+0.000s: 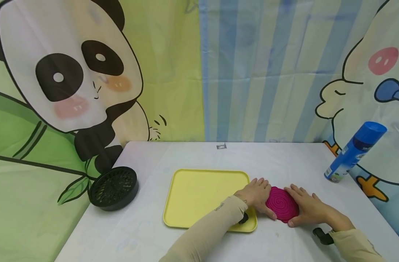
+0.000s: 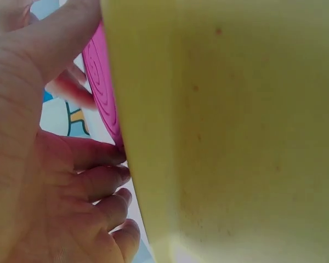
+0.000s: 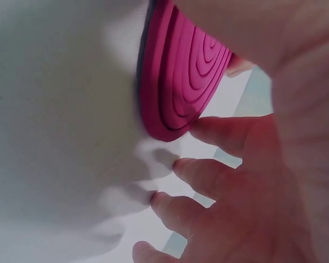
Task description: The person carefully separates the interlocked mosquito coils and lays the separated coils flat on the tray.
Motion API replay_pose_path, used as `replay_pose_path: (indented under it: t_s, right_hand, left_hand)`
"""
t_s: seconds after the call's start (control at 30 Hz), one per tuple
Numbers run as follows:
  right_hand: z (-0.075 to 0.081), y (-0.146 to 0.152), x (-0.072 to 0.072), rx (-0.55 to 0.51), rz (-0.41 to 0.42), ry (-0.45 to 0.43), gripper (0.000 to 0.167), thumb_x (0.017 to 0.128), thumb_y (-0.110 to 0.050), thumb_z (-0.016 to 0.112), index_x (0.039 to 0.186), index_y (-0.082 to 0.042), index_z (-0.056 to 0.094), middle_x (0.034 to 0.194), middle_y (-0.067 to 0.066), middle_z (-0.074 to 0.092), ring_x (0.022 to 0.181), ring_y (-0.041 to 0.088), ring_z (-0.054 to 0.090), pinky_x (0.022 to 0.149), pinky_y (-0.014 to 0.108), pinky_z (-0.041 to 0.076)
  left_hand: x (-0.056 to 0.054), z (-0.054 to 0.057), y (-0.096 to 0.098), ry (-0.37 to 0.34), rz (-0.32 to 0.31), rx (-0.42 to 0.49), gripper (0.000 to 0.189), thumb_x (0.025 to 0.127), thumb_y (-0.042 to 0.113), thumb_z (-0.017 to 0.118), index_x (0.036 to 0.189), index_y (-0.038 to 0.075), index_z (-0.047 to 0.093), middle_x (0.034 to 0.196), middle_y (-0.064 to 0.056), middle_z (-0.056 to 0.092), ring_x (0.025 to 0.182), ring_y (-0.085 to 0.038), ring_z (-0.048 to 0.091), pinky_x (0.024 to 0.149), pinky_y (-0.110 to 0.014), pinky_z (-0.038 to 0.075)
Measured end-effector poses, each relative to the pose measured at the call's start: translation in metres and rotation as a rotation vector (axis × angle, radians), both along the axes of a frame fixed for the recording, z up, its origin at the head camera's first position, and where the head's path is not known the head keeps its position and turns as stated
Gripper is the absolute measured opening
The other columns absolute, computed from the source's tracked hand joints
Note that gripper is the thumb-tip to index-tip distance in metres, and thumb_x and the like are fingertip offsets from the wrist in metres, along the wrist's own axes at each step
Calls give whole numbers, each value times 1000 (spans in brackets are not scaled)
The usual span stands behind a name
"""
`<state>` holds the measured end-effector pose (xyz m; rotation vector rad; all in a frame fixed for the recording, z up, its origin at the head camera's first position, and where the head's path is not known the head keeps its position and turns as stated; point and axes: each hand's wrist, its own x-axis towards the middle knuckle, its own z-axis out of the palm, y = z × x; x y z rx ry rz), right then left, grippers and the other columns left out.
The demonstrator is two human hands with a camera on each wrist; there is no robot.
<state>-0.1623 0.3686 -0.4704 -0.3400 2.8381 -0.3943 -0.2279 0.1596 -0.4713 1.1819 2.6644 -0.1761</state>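
Observation:
A round magenta disc [image 1: 282, 204] with a raised spiral of rings lies flat on the white table, just right of a yellow tray [image 1: 206, 196]. My left hand [image 1: 256, 194] is at its left edge, the thumb near the close side and the fingers reaching away. From the opposite side my right hand [image 1: 311, 207] touches the disc's rim, with its thumb at the near edge. The right wrist view shows an index fingertip against the magenta disc [image 3: 181, 71], the other fingers spread on the table. Fingers of both hands look fairly straight.
The left forearm crosses the tray's near right corner. A black round container [image 1: 113, 188] with a patterned inside stands at the table's left edge. At the right edge is a blue spray can [image 1: 355, 152] with a blue cap. Printed cloth hangs behind the table [image 1: 147, 160].

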Motion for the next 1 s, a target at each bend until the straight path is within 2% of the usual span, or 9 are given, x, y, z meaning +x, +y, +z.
replay_pose_path:
  t_s: [0.23,0.5,0.73,0.9,1.0]
  right_hand:
    - [0,-3,-3,-55,18,-12,119,61,-52,92,148,5,34,152,38,33,134,68,28,94,90,22]
    - [-6,-1,-7,-138,45,-13,126,58,-47,96,147,8,27,147,33,41,133,71,24,88,93,20]
    - [-8,0,-10,-190,44,-22,131,57,-45,97,148,10,22,143,29,45,134,71,21,87,94,18]
    - [-7,0,-10,-200,45,-17,130,56,-43,98,148,10,22,142,29,46,134,71,21,87,94,18]
    - [-6,1,-11,-200,46,-5,130,56,-43,98,147,10,22,141,29,46,134,72,21,87,94,18]
  left_hand:
    - [3,1,3,15,-24,17,105,74,82,65,153,19,39,156,7,41,151,-12,31,126,-27,21]
    - [-1,-4,9,-42,-19,72,105,73,76,73,151,15,39,155,3,42,150,-14,32,124,-27,23]
    - [-4,-7,11,-73,-4,111,104,70,73,79,148,14,42,147,3,46,146,-12,35,124,-26,25]
    - [-5,-9,11,-78,-5,132,103,68,72,80,145,13,43,141,4,49,144,-11,37,123,-26,26]
    - [-5,-9,11,-70,-4,143,104,68,72,81,145,13,43,142,3,48,144,-11,38,123,-25,26]
